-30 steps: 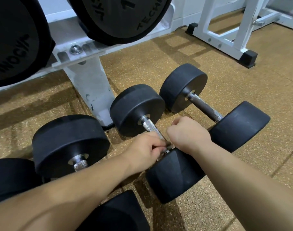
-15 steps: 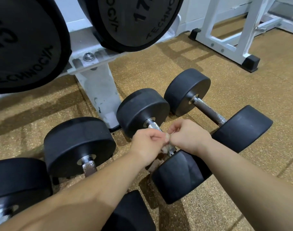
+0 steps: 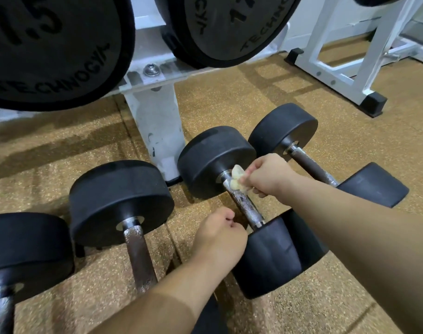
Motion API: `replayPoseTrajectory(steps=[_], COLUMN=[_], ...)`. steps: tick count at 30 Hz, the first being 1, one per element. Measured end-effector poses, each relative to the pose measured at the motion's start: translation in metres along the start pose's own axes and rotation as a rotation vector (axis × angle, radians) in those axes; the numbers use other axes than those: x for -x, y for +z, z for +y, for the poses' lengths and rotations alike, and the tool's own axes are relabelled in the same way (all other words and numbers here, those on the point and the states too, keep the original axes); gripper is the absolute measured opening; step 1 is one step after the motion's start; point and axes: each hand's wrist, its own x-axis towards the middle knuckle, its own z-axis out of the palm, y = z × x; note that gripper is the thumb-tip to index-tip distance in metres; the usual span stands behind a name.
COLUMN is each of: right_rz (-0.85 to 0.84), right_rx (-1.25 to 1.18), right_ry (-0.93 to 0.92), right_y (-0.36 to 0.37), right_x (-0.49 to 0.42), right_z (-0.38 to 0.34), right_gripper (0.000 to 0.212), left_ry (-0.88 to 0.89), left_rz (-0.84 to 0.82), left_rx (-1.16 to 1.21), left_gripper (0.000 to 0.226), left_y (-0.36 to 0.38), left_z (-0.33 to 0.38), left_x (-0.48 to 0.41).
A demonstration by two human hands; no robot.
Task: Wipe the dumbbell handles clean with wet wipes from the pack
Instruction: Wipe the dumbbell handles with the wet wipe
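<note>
The middle dumbbell [image 3: 213,160] lies unbraced on the floor [image 3: 229,104]. At the far end of its handle [image 3: 246,208], the right hand [image 3: 269,174] clamps its fingers on the wipe [image 3: 237,180]. The left hand [image 3: 220,237], fingers curled together and seemingly empty, sits beside the near end. A hard stroke could roll the dumbbell; the bunched wipe may skip knurling.

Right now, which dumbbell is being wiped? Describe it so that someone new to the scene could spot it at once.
Find the white rack post under the big black weights. Just right of its foot lies a dumbbell, second from the right in the floor row. Alone among them, its handle has the right hand holding a crumpled wipe against it beside the far head.
</note>
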Motion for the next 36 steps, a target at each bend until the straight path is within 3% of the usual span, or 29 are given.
replayPoseTrajectory(steps=[6,8,12,15,17,20,24,27,29,31,34,36], right_rz=[-0.007,-0.023,-0.195,-0.362,-0.388,-0.316,-0.266,-0.374,-0.591,-0.740,-0.825,-0.851], right_rx=[0.296,0.378,0.505,0.663,0.543,0.114,-0.019,-0.261,-0.271,-0.093,0.080,-0.074], right_ry=[-0.161,-0.173,-0.160,-0.112,-0.066,0.035,-0.009,0.094,0.164,0.220,0.238,0.284], right_y=[0.031,0.027,0.005,-0.007,-0.009,0.000,0.024,0.023,0.022,0.023,0.022,0.020], right_x=[0.000,0.001,0.008,0.014,0.007,-0.014,-0.036,-0.033,-0.029,-0.035,-0.052,-0.056], right_z=[-0.007,-0.008,-0.005,0.001,0.003,0.004,0.004,0.012,0.023,0.037,0.047,0.050], right_gripper=[0.027,0.024,0.018,0.018,0.019,0.016,0.027,0.027,0.041,0.042,0.040,0.030], left_ry=[-0.085,-0.085,-0.113,-0.158,-0.171,-0.182,-0.194,-0.184,-0.186,-0.175,-0.163,-0.156], left_rz=[0.012,0.011,-0.013,-0.034,-0.040,-0.030,-0.008,-0.004,-0.007,-0.007,-0.010,-0.013], left_rx=[-0.088,-0.081,-0.032,0.022,0.044,0.047,0.073,0.027,0.000,-0.014,-0.020,-0.019], left_gripper=[0.040,0.037,0.012,0.015,0.019,0.026,0.027,0.025,0.031,0.034,0.035,0.044], left_y=[-0.001,0.001,-0.001,-0.005,-0.006,-0.005,-0.004,-0.004,-0.003,-0.002,-0.004,-0.006], left_z=[0.005,0.005,0.003,0.005,0.005,0.003,0.004,0.004,0.004,0.005,0.006,0.004], left_x=[-0.011,-0.018,-0.021,-0.022,-0.023,-0.025,-0.025,-0.026,-0.026,-0.025,-0.025,-0.027])
